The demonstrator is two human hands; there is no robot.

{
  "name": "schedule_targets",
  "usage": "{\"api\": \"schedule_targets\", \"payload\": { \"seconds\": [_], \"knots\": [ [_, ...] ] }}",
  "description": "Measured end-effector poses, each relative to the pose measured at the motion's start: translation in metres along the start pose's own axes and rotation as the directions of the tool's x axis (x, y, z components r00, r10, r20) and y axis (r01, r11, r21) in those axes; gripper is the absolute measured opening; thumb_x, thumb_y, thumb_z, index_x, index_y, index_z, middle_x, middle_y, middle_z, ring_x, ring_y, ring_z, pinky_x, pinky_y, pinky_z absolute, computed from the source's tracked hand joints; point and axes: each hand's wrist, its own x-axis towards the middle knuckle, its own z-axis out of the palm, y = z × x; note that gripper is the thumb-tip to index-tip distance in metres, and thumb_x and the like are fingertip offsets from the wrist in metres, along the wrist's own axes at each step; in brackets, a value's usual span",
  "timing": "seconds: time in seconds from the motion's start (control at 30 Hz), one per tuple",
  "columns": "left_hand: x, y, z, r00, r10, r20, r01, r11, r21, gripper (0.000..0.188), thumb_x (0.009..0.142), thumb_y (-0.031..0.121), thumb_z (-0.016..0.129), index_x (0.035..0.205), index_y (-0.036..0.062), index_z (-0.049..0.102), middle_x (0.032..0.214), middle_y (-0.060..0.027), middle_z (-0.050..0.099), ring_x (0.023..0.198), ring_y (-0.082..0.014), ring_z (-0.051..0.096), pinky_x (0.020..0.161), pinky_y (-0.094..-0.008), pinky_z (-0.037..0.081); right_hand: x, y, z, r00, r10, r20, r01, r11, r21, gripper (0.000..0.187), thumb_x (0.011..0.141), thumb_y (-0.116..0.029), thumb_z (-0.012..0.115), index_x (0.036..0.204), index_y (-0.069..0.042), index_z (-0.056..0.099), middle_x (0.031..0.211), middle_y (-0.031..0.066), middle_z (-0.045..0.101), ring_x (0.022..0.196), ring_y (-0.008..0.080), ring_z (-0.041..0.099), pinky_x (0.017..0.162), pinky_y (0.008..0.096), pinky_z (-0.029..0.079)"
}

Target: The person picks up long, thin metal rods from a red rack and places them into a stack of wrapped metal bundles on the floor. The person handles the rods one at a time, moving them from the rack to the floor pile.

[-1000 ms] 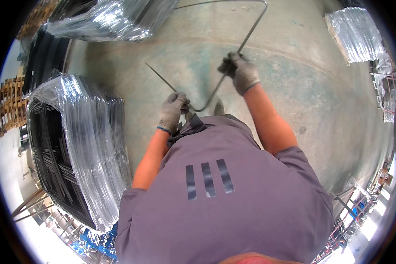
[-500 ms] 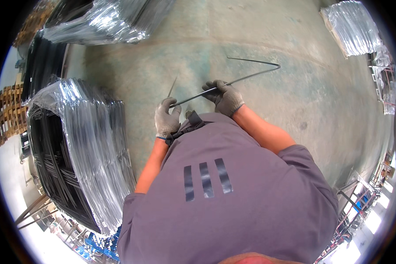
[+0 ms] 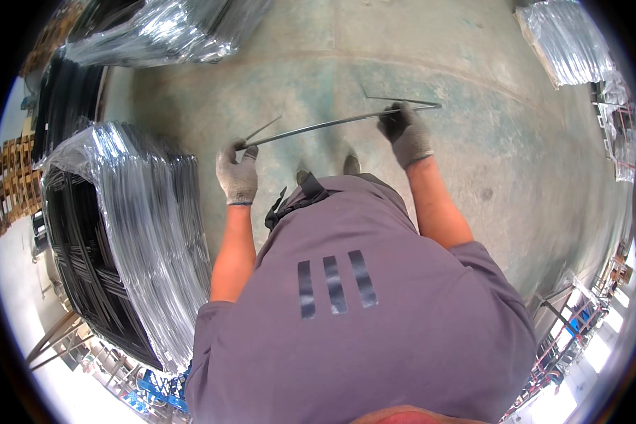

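Observation:
I hold a long thin metal rod (image 3: 318, 126) stretched between my two gloved hands, above a greenish concrete floor (image 3: 502, 162). My left hand (image 3: 237, 172), in a grey work glove, grips the rod's left end, where a short bent tail sticks up to the right. My right hand (image 3: 406, 132), also gloved, grips the rod near its right end, where the rod folds back into a narrow hairpin bend. My grey shirt fills the lower middle of the view, and the tips of my shoes (image 3: 325, 169) show below the rod.
A tall stack of black wire frames wrapped in clear plastic (image 3: 120, 240) stands close on my left. More wrapped bundles (image 3: 162, 28) lie at the top left and another wrapped bundle (image 3: 565, 42) at the top right. Metal racks (image 3: 572, 318) stand at the lower right.
The rod has swung down from steeply upright to nearly level. My hands have moved apart, the right one sliding out toward the bent end, and the folded end has closed flatter.

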Motion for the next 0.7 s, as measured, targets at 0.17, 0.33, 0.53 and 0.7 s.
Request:
{"api": "schedule_targets", "payload": {
  "seconds": [0.17, 0.33, 0.53, 0.7],
  "knots": [
    [0.014, -0.007, -0.004, 0.963, -0.270, -0.004, 0.269, 0.959, -0.092, 0.047, 0.089, 0.024, 0.085, 0.126, -0.0009, 0.068, 0.118, -0.0127, 0.072, 0.106, -0.0213, 0.064, 0.095, -0.0359, 0.052, -0.010, -0.021, -0.011, 0.997, -0.032, -0.068, 0.014, 0.970, -0.243, 0.029, 0.104, -0.034, 0.068, 0.104, -0.005, 0.066, 0.087, 0.0094, 0.073, 0.074, 0.0243, 0.071, 0.068, 0.0411, 0.060],
    [0.005, -0.017, 0.004, 0.850, -0.516, 0.103, 0.504, 0.743, -0.440, 0.041, 0.096, 0.021, 0.079, 0.126, -0.0023, 0.065, 0.110, -0.0106, 0.070, 0.089, -0.0184, 0.066, 0.078, -0.0301, 0.056, -0.021, -0.021, -0.008, 0.995, -0.024, -0.095, -0.011, 0.934, -0.357, 0.041, 0.105, -0.044, 0.065, 0.108, -0.003, 0.064, 0.088, 0.0088, 0.069, 0.073, 0.0219, 0.067, 0.066, 0.0374, 0.057],
    [0.011, -0.012, 0.003, 0.713, -0.670, 0.208, 0.652, 0.524, -0.548, 0.034, 0.100, 0.022, 0.074, 0.124, -0.0003, 0.064, 0.100, -0.0098, 0.070, 0.071, -0.0157, 0.064, 0.062, -0.0301, 0.057, -0.025, -0.018, -0.007, 0.991, -0.048, -0.121, -0.010, 0.900, -0.435, 0.047, 0.104, -0.048, 0.065, 0.105, -0.001, 0.064, 0.086, 0.0092, 0.069, 0.071, 0.0204, 0.067, 0.063, 0.0354, 0.057],
    [0.008, -0.011, 0.006, 0.727, -0.645, 0.237, 0.643, 0.517, -0.564, 0.035, 0.101, 0.026, 0.074, 0.122, 0.0013, 0.064, 0.097, -0.0089, 0.071, 0.067, -0.0160, 0.064, 0.059, -0.0310, 0.058, -0.024, -0.019, -0.015, 0.996, -0.038, -0.079, -0.001, 0.899, -0.439, 0.051, 0.103, -0.051, 0.064, 0.106, -0.001, 0.063, 0.085, 0.0094, 0.068, 0.070, 0.0204, 0.066, 0.063, 0.0349, 0.057]
  ]
}}
